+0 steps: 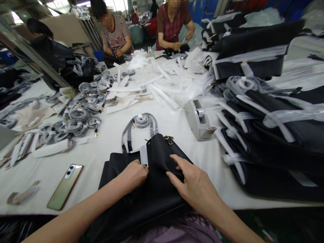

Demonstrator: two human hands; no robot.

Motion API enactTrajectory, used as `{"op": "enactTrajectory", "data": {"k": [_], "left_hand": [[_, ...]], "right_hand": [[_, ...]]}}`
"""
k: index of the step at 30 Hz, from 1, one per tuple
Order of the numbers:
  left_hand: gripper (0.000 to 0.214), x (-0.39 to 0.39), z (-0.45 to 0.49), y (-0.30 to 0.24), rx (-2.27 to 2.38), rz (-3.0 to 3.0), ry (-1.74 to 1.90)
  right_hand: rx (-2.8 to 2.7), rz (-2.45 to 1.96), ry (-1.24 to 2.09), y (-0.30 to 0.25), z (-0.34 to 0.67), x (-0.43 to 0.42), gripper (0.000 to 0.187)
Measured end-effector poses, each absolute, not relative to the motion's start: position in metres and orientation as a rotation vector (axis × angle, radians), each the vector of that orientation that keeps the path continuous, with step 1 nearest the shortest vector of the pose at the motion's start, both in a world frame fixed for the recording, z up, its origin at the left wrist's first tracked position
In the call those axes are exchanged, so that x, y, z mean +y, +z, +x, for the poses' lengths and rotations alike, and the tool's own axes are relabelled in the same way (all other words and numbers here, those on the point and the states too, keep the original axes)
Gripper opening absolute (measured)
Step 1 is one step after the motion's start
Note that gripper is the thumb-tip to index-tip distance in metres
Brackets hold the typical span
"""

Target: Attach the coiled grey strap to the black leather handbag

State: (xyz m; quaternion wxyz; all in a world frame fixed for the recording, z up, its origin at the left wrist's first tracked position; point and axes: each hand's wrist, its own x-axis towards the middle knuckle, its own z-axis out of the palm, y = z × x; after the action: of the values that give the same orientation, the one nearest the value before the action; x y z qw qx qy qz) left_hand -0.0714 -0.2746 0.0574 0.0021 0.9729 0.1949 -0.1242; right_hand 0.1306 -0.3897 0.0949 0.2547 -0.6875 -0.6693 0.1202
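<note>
A black handbag lies at the table's front edge, partly over my lap. On its left half rests my left hand, fingers curled closed by a small metal piece and a white strip; what they grip is hidden. My right hand is on the bag's right side, thumb and fingers spread apart with nothing between them. A gold buckle shows at the bag's far corner. Just beyond the bag, a plastic-wrapped coiled strap lies on the table.
Right of the bag stands a grey tape dispenser, beside stacked black bags. Several wrapped straps and a phone lie left. White paper scraps cover the far table, where co-workers handle things.
</note>
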Motion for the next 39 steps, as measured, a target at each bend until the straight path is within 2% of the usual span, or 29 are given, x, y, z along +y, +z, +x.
{"op": "enactTrajectory", "data": {"k": [6, 12, 26, 34, 37, 39], "left_hand": [[0.018, -0.269, -0.097, 0.044, 0.837, 2.754, 0.133], [0.017, -0.27, -0.101, 0.034, 0.912, 2.567, 0.336], [0.016, -0.264, -0.096, 0.03, 0.965, 2.369, 0.471], [0.022, -0.256, -0.109, 0.046, 0.833, 2.046, 0.329], [0.033, -0.254, -0.114, 0.049, 0.755, 2.096, 0.276], [0.027, -0.252, -0.113, 0.049, 0.726, 2.141, 0.286]], "right_hand": [[-1.799, -1.858, 0.311, 0.094, 0.131, -0.389, 0.046], [-1.792, -1.849, 0.277, 0.093, 0.132, -0.388, 0.045], [-1.786, -1.849, 0.26, 0.096, 0.131, -0.386, 0.045], [-1.786, -1.847, 0.249, 0.093, 0.132, -0.386, 0.043], [-1.791, -1.835, 0.253, 0.092, 0.132, -0.385, 0.041], [-1.788, -1.84, 0.265, 0.092, 0.132, -0.385, 0.04]]}}
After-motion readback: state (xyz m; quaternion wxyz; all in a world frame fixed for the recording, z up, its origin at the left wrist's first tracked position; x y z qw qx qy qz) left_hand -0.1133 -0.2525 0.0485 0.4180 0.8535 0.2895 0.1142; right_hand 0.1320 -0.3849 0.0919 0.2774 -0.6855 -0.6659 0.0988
